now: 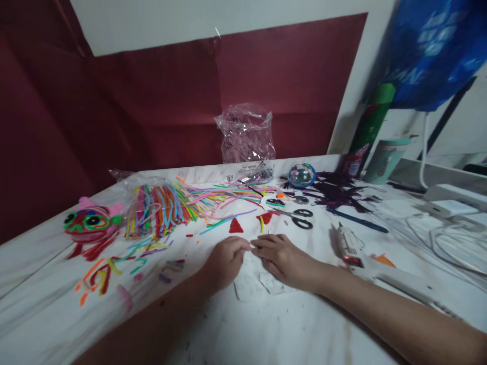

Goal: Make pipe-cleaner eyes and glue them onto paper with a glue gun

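Note:
Low over the table, my left hand (225,261) and my right hand (283,259) meet at the fingertips. Thumb and fingers of the left are pressed together, and the right hand's fingers curl in toward them. Whatever is pinched there is too small or hidden to make out. Beneath the hands lie white paper pieces (249,286) with dark lines on them. Just beyond are a red fuzzy triangle (236,226), another red piece (267,218) with a yellow strip (262,224), and scissors (297,218) with dark handles.
A glue gun (353,253) lies right, near white cables (441,238). Colourful pipe cleaners (163,208) spread at the back left beside a decorated red head figure (91,225). Behind are a clear plastic bag (247,134), a clear dome (302,175), dark purple strands (335,188) and a green cup (388,161).

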{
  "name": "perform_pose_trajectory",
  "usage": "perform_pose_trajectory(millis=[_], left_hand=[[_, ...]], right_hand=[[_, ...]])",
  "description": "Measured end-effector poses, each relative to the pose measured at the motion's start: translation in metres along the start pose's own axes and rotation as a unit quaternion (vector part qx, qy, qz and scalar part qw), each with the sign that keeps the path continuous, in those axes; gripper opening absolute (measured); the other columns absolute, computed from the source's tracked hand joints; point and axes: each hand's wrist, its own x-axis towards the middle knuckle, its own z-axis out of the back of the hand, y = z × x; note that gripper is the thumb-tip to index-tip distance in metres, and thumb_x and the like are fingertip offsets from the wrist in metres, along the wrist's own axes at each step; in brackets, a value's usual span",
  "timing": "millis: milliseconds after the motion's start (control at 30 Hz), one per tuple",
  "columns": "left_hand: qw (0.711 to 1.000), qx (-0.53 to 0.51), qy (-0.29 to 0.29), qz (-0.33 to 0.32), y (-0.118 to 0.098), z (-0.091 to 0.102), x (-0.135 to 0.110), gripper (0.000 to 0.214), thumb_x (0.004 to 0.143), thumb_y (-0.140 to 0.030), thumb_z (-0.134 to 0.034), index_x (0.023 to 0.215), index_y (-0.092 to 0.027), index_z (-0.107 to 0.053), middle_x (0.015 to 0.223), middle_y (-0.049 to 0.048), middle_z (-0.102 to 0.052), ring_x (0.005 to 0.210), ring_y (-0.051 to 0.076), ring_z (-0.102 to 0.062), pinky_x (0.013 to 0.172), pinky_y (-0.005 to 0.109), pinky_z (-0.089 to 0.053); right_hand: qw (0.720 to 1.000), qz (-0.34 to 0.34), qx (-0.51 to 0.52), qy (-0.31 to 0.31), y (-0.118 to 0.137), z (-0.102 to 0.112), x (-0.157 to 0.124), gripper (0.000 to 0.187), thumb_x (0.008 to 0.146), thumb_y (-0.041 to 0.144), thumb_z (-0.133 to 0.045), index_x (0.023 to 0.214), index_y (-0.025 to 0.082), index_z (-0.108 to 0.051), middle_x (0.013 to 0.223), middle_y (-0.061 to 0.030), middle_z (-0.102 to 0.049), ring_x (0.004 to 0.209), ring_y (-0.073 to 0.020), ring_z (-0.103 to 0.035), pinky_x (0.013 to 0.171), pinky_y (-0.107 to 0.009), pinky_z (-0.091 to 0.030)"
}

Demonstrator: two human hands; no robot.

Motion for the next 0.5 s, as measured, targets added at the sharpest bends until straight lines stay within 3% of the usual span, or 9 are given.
perform_pose_trajectory(millis=[133,233,333,433,500], left_hand=[[0.994,0.018,-0.094,0.053,0.003,0.007,0.005,0.021,0.072,-0.014,-0.048,0.080,-0.020,-0.066,0.087,0.0059,-0.069,0.090,0.023,-0.061,0.085,0.033,-0.044],[0.989,0.016,-0.119,0.087,0.004,0.011,0.008,0.021,0.075,-0.016,-0.046,0.082,-0.019,-0.065,0.087,0.0050,-0.068,0.087,0.021,-0.061,0.082,0.031,-0.045],[0.993,0.003,-0.067,0.094,0.003,0.011,0.008,0.016,0.073,-0.019,-0.050,0.077,-0.019,-0.066,0.079,0.0032,-0.068,0.076,0.018,-0.062,0.071,0.026,-0.046],[0.997,-0.003,0.016,0.075,0.003,0.009,0.007,0.012,0.059,-0.010,-0.056,0.060,-0.019,-0.064,0.065,0.0001,-0.065,0.064,0.016,-0.059,0.062,0.023,-0.043],[0.997,-0.001,0.037,0.066,0.004,0.008,0.006,0.019,0.052,-0.004,-0.051,0.055,-0.019,-0.063,0.061,-0.0012,-0.063,0.060,0.015,-0.056,0.059,0.023,-0.040]], right_hand=[[1.000,-0.021,-0.005,0.017,0.001,0.002,0.000,0.028,0.088,0.013,-0.043,0.101,0.020,-0.067,0.116,-0.0096,-0.066,0.107,-0.0251,-0.052,0.089,-0.042,-0.036],[0.999,-0.028,-0.010,0.023,0.002,0.008,0.001,0.026,0.087,0.012,-0.044,0.096,0.020,-0.067,0.112,-0.0089,-0.067,0.104,-0.0243,-0.053,0.088,-0.040,-0.036],[0.999,-0.030,-0.008,0.024,0.002,0.010,0.001,0.024,0.087,0.013,-0.045,0.093,0.021,-0.067,0.107,-0.0090,-0.067,0.100,-0.0240,-0.053,0.085,-0.039,-0.037],[0.999,-0.027,0.029,-0.001,0.001,0.008,-0.001,0.022,0.086,0.015,-0.046,0.088,0.022,-0.067,0.098,-0.0089,-0.068,0.094,-0.0236,-0.054,0.081,-0.038,-0.037],[0.998,-0.026,0.059,-0.025,0.000,0.005,-0.001,0.020,0.085,0.015,-0.047,0.086,0.022,-0.066,0.094,-0.0081,-0.068,0.090,-0.0230,-0.054,0.080,-0.038,-0.037]])
